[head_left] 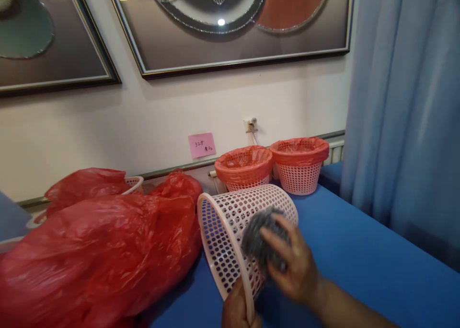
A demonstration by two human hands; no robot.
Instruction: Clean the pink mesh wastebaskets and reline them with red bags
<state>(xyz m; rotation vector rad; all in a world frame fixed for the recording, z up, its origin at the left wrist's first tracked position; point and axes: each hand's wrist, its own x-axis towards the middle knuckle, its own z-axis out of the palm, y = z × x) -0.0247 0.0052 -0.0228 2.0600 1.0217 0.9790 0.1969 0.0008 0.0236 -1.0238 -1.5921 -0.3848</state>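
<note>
A white perforated plastic wastebasket (219, 222) lies tipped on its side, its wide mouth facing left and toward me. My left hand (237, 306) is closed around the near part of its rim. In my right hand (296, 263) is a bunched grey cloth (264, 237), pressed against or very close to the outer wall of the wastebasket. The fingers are curled over the cloth, and some motion blurs them. The palm side of the right hand is hidden.
Two lined wastebaskets, one (244, 167) nearer and one (300, 167) to its right, stand by the wall. Red plastic bags (97, 251) heap on the left, partly covering other baskets. A blue surface (359, 261) lies beneath; a blue curtain (402, 102) hangs at right.
</note>
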